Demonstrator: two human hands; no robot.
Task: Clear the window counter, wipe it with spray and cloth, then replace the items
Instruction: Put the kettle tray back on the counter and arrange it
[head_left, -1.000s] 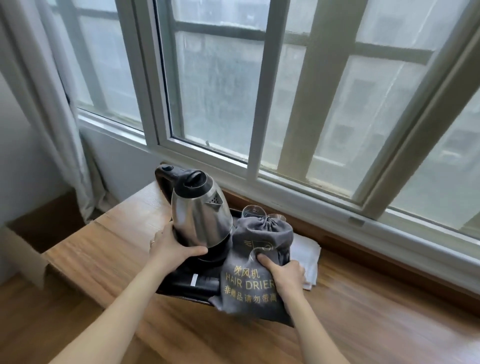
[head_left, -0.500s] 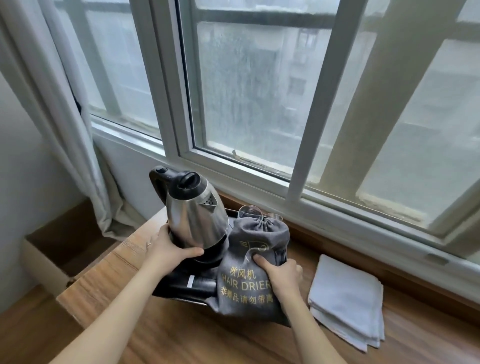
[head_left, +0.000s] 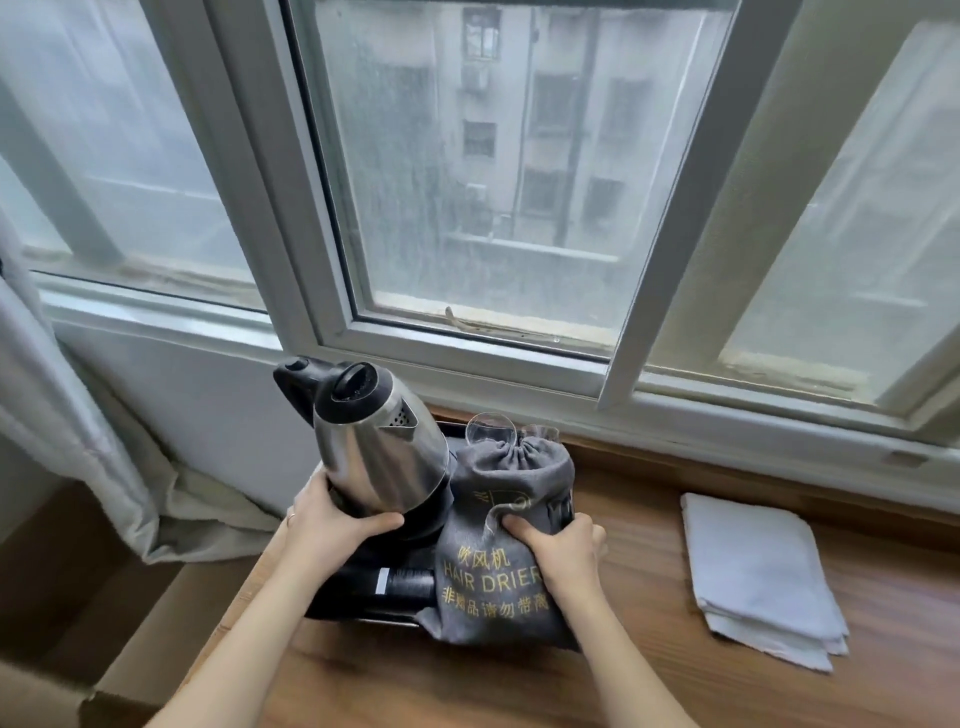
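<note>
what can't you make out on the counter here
- Tray: head view, mostly hidden under the kettle and hair drier bag.
- Glasses: only rims show behind the bag.
- Bag's contents: covered by cloth.
- Right hand: fingertips hidden behind the bag.

We see a glossy steel kettle (head_left: 382, 457) with matt black plastic lid, a grey cloth bag (head_left: 506, 525), white towelling cloth (head_left: 758, 577), smooth wooden bench (head_left: 649, 670).
</note>
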